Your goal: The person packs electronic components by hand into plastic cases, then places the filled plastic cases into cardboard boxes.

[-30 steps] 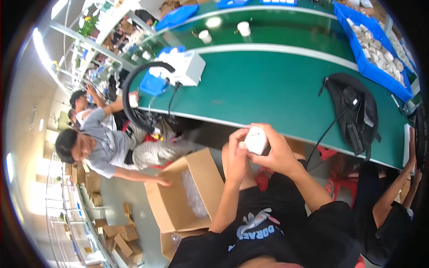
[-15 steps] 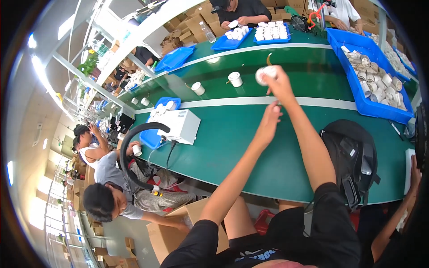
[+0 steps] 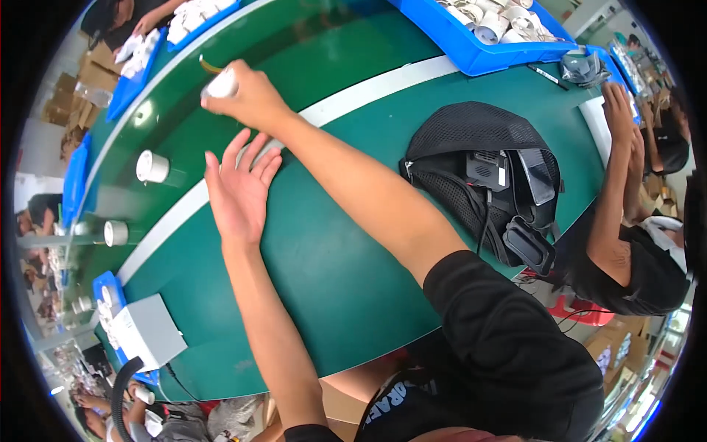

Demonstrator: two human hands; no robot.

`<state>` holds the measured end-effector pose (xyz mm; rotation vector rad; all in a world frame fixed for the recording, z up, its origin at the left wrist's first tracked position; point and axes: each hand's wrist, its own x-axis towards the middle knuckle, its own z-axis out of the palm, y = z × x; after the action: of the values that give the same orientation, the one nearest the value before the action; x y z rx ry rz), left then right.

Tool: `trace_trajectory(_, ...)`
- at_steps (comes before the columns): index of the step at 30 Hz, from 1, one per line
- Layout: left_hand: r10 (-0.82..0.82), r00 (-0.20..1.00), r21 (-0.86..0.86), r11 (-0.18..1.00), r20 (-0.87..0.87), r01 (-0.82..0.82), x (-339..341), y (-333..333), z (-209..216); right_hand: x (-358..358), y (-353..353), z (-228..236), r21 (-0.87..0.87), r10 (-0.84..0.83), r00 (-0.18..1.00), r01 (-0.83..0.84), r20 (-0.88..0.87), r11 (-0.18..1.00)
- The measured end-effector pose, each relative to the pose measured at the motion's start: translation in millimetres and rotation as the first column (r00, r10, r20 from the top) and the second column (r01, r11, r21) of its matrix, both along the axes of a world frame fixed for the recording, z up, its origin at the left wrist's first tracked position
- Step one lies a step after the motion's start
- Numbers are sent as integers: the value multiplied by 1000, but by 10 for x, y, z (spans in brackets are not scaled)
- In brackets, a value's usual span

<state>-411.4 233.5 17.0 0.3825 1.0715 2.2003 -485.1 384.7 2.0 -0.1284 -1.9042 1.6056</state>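
My right hand (image 3: 256, 99) is closed round a white cylindrical part (image 3: 222, 84) above the green conveyor belt (image 3: 317, 44). A thin yellowish lead sticks up from the part's far side. Just nearer to me, my left hand (image 3: 241, 193) lies open, palm up and fingers spread, over the pale belt edge; it holds nothing. Further left along the belt stand another white cylinder (image 3: 152, 167) and a white cylinder (image 3: 115, 233) beyond it.
A blue bin (image 3: 479, 55) heaped with white cylinders stands at the far right. On the green table lies a black backpack (image 3: 449, 140). A white box-shaped device (image 3: 158, 335) with a black hose (image 3: 121, 390) sits at left. A co-worker's arms (image 3: 615, 177) reach in at right.
My view has swung to the right, so everything sits further left in it. My right hand still grips the white part; my left hand has turned palm up with its fingers spread.
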Motion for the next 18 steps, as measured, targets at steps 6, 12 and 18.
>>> trace_trajectory(6, 25, 995, 54, 998, 97, -30, -125, -33, -141, 106, 1, 143, -211, -153, 981, 175, 120, 962)
trace_trajectory(12, -5, 982, 102, 995, 189, -15, -135, -189, -158, -17, -198, -14, -95, -259, 966, 257, -10, 962)
trace_trajectory(18, -31, 998, 161, 987, 63, 20, -45, -33, -274, 181, 3, 44, 393, -421, 857, 512, -298, 764)
